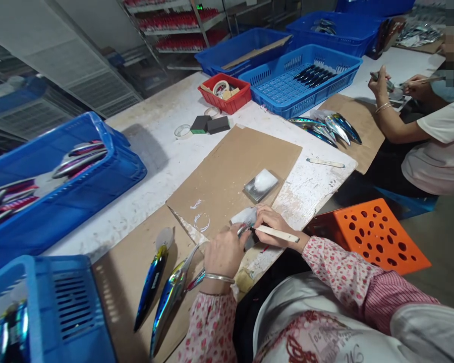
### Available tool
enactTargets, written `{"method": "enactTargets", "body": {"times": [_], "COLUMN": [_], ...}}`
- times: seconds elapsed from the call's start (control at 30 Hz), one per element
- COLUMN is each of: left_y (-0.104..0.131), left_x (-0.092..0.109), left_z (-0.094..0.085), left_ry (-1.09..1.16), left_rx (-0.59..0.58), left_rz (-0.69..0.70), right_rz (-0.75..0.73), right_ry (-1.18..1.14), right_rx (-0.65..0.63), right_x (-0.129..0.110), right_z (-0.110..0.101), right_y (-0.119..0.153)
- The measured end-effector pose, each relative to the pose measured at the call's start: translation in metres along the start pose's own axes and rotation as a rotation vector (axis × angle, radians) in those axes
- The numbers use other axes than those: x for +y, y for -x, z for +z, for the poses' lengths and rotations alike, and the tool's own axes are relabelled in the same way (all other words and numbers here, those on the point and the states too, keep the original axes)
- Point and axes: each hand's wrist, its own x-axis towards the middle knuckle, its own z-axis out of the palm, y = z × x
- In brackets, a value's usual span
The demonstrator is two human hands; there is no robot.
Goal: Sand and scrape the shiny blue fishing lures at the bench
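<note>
My left hand [224,254], with a bracelet at the wrist, is closed around a fishing lure [243,230] over the cardboard's near edge. Most of that lure is hidden by the fingers. A pale flat-handled tool [278,233] is gripped in my right hand [271,220], close beside the left; its working end is too small to make out. Just beyond my hands lies a grey block with a white top [261,184]. Left of my left hand, a dark blue lure with a clear lip [151,285] and a shiny blue-yellow lure [170,297] rest on cardboard [124,282].
Blue crates with lures [132,164] [75,302] stand at the left. At the back are a red bin of tape [236,103] and a blue basket [276,105]. Dark sanding blocks [218,124] lie nearby. A co-worker [439,136] and an orange stool [382,237] are at right.
</note>
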Motion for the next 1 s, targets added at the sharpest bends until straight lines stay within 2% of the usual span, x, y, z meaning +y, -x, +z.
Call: {"method": "enactTargets", "body": {"times": [0.27,0.43,0.63,0.87,1.0], "left_y": [0.001,0.002,0.003,0.004,0.004], "left_x": [0.002,0.007,0.009,0.010,0.010], "left_z": [-0.002,-0.001,0.005,0.006,0.007], "left_ry": [-0.037,-0.095,-0.107,-0.137,-0.131], "left_rx": [-0.011,-0.010,0.020,0.030,0.046], "left_rz": [0.009,0.000,-0.018,-0.026,-0.020], "right_rz": [-0.096,-0.057,-0.054,-0.044,-0.071], "right_ry": [0.079,0.056,0.042,0.068,0.076], "right_rx": [-0.005,-0.070,-0.034,-0.099,-0.061], "right_x": [0.004,0.007,0.006,0.006,0.005], "right_z": [0.004,0.002,0.002,0.002,0.002], "right_y": [0.000,0.001,0.002,0.002,0.001]}}
